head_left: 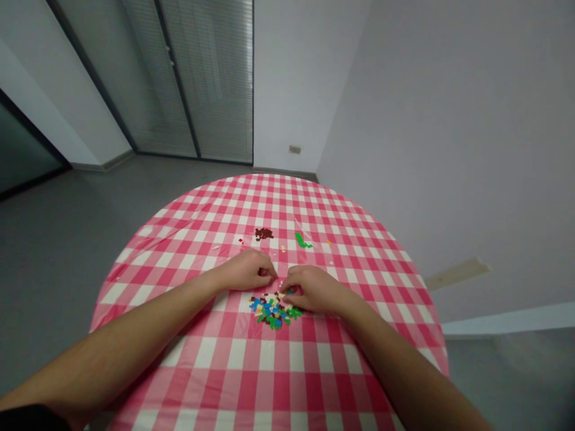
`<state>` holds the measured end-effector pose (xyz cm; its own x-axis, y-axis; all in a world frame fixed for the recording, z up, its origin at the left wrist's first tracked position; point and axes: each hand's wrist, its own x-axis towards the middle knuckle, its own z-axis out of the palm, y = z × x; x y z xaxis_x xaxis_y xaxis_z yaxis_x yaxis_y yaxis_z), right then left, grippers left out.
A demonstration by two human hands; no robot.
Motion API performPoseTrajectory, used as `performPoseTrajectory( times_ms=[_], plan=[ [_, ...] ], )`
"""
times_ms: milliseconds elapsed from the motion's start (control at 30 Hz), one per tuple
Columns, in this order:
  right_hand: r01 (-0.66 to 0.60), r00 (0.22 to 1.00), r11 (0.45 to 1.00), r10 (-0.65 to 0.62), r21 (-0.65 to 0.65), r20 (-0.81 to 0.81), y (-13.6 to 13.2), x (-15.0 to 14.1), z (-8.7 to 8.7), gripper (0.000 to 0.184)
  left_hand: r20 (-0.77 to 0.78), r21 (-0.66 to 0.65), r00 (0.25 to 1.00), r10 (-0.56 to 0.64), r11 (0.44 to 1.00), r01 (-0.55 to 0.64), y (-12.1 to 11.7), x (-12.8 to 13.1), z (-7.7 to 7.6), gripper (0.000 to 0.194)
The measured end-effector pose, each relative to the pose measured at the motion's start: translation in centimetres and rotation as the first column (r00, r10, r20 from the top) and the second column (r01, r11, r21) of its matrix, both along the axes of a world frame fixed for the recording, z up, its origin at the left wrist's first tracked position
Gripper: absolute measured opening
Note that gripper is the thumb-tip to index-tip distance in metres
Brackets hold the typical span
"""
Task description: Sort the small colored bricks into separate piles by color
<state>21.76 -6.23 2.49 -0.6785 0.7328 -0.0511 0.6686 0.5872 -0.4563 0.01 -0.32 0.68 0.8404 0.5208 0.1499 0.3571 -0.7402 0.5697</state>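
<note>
A mixed pile of small colored pieces (273, 312), blue, green, cream and dark brown, lies in front of me; they look like tiny building bricks. My right hand (317, 289) is at the pile's upper right edge, thumb and fingers pinched together. Just beyond the pile, my left hand (248, 269) rests low over the cloth with its fingers curled closed. Whatever either hand may hold is too small or hidden to make out. Farther back are a dark brown cluster (263, 233) and a green group (302, 240) of similar pieces.
A round table with a red-and-white checked cloth (381, 311) carries everything. A few red pieces (241, 240), cream pieces (283, 249) and an orange piece (330, 242) lie scattered beyond my hands. Glass partitions (211, 84) and a grey wall (449, 120) stand around the table.
</note>
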Motion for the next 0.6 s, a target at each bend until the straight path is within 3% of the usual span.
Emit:
performPoseTrajectory(
  times_ms=[433,600],
  plan=[
    [-0.075,0.991,0.989,0.061,0.128,0.116,-0.62,-0.61,0.05,0.016,-0.011,0.000,0.999,0.031,1.000,-0.031,-0.07,0.13,-0.02,0.016],
    [-0.046,0.988,0.985,0.020,0.168,0.153,-0.70,-0.99,0.15,0.017,0.013,-0.004,1.000,0.024,1.000,-0.024,-0.08,0.13,-0.11,0.016]
  ],
)
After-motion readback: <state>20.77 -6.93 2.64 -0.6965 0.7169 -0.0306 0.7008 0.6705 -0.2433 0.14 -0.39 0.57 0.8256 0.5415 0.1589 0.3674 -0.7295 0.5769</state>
